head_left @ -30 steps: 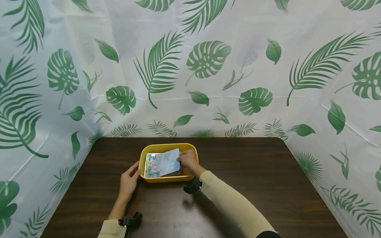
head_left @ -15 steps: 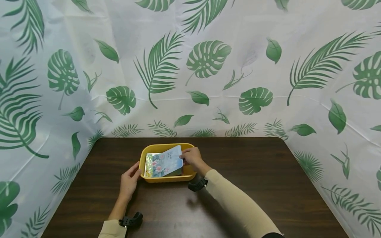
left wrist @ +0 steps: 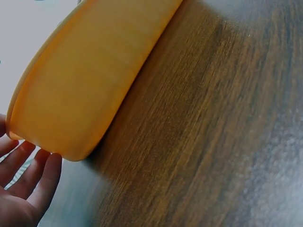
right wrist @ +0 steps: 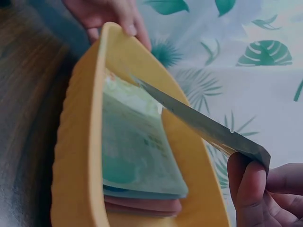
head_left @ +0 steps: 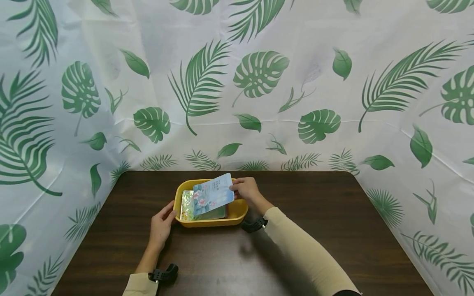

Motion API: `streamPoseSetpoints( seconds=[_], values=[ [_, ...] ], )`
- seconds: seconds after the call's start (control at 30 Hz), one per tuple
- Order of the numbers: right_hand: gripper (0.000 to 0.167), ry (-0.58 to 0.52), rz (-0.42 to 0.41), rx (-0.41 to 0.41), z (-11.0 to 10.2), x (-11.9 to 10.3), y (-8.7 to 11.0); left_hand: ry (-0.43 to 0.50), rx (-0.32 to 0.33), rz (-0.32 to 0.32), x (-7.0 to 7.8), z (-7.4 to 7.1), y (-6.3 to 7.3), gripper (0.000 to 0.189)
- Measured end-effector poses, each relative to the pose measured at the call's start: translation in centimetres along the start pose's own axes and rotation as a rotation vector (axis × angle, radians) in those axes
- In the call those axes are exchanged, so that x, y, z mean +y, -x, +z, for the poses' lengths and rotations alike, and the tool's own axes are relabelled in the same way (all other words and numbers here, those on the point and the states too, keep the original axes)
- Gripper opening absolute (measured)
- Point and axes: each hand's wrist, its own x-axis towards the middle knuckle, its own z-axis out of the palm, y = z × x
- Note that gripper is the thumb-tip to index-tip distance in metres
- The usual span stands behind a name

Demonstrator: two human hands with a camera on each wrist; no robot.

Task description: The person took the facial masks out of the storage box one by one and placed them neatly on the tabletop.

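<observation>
A yellow plastic basket [head_left: 211,224] sits near the back of the table. My left hand [head_left: 161,222] holds its left end, thumb at the rim and fingers against the outer wall [left wrist: 80,80]. Pinched by one edge in my right hand [head_left: 249,191] is a flat light-blue sachet [head_left: 212,196] with pink flowers. It is tilted above the basket, and a small tear notch shows on its edge in the right wrist view. Below it in the basket lie a green sachet [right wrist: 137,142], pink-edged sachets [right wrist: 142,206] underneath, and a shiny yellow-green sachet [head_left: 187,205] at the left.
The dark wood-grain table [head_left: 314,213] extends in front of the basket and to both sides. A white backdrop [head_left: 274,144] with green leaves rises right behind the table's back edge. Black bands with camera mounts [head_left: 254,224] are on both wrists.
My right hand has drawn the blue sachet up and to the right, uncovering more of the green and yellow-green sachets below. The left hand and the basket have stayed in place.
</observation>
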Motion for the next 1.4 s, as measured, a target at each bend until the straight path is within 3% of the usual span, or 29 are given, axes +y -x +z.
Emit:
streamPoseSetpoints(
  seconds=[0.63,1.1,1.4],
  values=[
    [0.025,-0.064,0.002,0.018,-4.9,-1.0,-1.1,-0.01,0.0,0.023,-0.1,-0.2,0.0,0.042],
    [0.031,-0.044,0.013,0.017,-10.8,-1.5,-2.0,-0.016,-0.021,-0.015,-0.2,-0.3,-0.2,0.043],
    [0.031,-0.059,0.017,0.033,-14.6,-1.2,-1.8,-0.021,-0.002,0.003,-0.1,-0.2,-0.1,0.042]
  ],
)
